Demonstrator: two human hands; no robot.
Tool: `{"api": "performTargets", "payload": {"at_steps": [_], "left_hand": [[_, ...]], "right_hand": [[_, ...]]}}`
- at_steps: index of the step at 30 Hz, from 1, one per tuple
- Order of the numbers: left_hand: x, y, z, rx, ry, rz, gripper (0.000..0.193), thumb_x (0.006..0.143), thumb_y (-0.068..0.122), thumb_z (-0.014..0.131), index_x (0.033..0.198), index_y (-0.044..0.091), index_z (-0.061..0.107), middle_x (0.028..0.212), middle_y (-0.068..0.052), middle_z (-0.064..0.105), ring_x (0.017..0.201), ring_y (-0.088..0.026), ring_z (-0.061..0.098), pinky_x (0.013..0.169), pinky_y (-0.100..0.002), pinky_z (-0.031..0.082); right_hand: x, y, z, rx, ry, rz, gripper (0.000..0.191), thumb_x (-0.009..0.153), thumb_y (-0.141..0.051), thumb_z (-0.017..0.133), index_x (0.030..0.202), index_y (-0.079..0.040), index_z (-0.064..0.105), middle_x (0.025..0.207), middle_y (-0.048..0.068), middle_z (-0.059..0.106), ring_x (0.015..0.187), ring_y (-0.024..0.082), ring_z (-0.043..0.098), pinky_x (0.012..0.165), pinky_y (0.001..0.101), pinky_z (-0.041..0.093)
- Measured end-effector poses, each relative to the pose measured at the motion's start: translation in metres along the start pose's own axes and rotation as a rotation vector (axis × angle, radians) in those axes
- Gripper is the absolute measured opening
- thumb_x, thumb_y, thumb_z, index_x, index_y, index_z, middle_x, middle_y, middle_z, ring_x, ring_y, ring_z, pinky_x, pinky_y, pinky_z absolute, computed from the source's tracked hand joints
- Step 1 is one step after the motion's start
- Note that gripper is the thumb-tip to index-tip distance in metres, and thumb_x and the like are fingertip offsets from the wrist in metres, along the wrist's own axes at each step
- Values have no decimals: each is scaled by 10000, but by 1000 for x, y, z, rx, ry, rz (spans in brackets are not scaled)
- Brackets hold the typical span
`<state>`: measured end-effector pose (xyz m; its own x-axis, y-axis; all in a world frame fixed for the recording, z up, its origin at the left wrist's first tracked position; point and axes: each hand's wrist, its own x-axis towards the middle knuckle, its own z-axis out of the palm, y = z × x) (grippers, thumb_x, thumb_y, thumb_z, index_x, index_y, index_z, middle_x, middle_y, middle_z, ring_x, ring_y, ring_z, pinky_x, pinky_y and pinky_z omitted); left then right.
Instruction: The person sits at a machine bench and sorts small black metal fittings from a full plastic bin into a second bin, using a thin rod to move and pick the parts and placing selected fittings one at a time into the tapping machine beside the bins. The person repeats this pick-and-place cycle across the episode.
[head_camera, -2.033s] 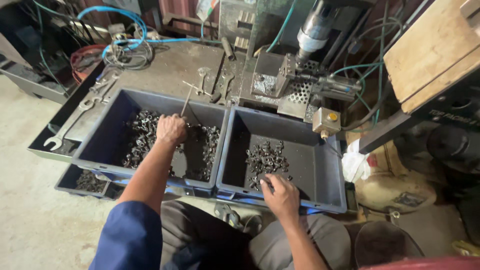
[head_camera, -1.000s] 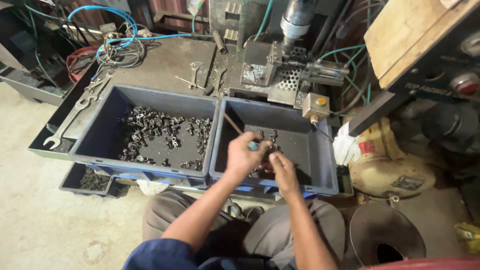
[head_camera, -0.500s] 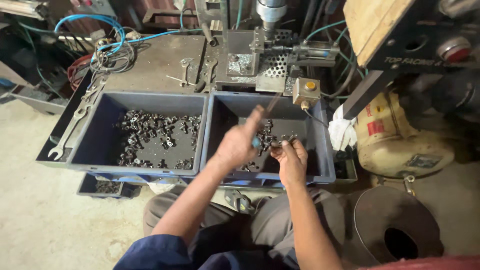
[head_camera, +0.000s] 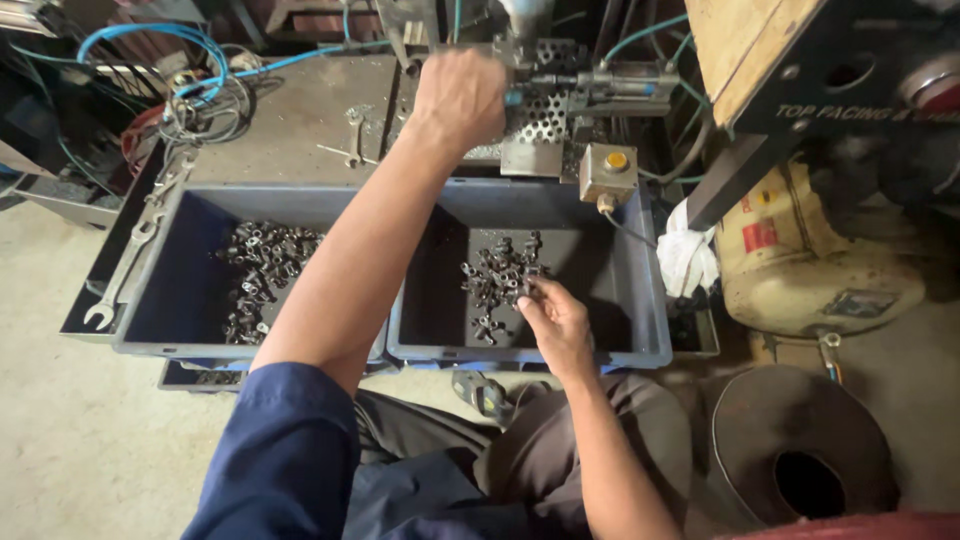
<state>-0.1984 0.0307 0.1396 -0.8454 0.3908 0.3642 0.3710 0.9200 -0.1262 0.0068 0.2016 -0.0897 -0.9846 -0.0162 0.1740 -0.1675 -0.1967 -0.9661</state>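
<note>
Head cam: small dark metal parts (head_camera: 500, 275) lie in a loose heap in right blue bin (head_camera: 640, 300), mid-floor of bin. Right hand (head_camera: 550, 318) sits at heap's near edge, fingers pinched narrow on what looks like one part; grip itself partly hidden, so can't confirm more than a fingertip pinch.

Left hand (head_camera: 460, 100) is up at the machine fixture (head_camera: 560, 90) on the table (head_camera: 300, 120), fist closed around sth at the perforated plate; a bit of blue shows at the knuckles, object not identifiable. Fully curled, no gap btwn fingers.

Step, as judged: feeding the fixture w/ left while right picks a fresh piece from the heap. Next move would call for a clean single-part pick, no neighbours dragged along, and room at the fixture before another goes in.

Outward: left blue bin (head_camera: 170, 290) holds a second scatter of similar parts (head_camera: 260, 275); spanners (head_camera: 130, 265) along its left rim; yellow push-button box (head_camera: 608, 170) just beside fixture; white rag (head_camera: 690, 255) right of bins.
</note>
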Motion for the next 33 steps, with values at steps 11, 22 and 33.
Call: {"api": "performTargets", "payload": {"at_steps": [11,22,33], "left_hand": [[-27,-26,60,-839,0,-81,253,748,244,794,924,64,768,875,-189,746,836,-382,743,798,-441,573],[-203,-26,125,-693,19,-205,316,811,163,683,1116,104,740,1013,-197,738,944,-421,694,866,-493,557],[-200,-41,126,-733,-13,-197,333,818,146,666,1143,91,715,1045,-200,740,963,-404,699,889,-485,553]], "right_hand": [[-1,2,-5,83,0,113,162,951,-56,687,1107,-24,656,918,55,724,774,110,680,719,255,564],[35,6,3,228,201,238,107,970,-139,688,1021,-54,648,836,56,703,692,137,667,619,261,509],[263,-34,53,349,342,-91,104,947,-48,687,1007,-40,603,842,105,702,686,194,691,598,283,543]]}}
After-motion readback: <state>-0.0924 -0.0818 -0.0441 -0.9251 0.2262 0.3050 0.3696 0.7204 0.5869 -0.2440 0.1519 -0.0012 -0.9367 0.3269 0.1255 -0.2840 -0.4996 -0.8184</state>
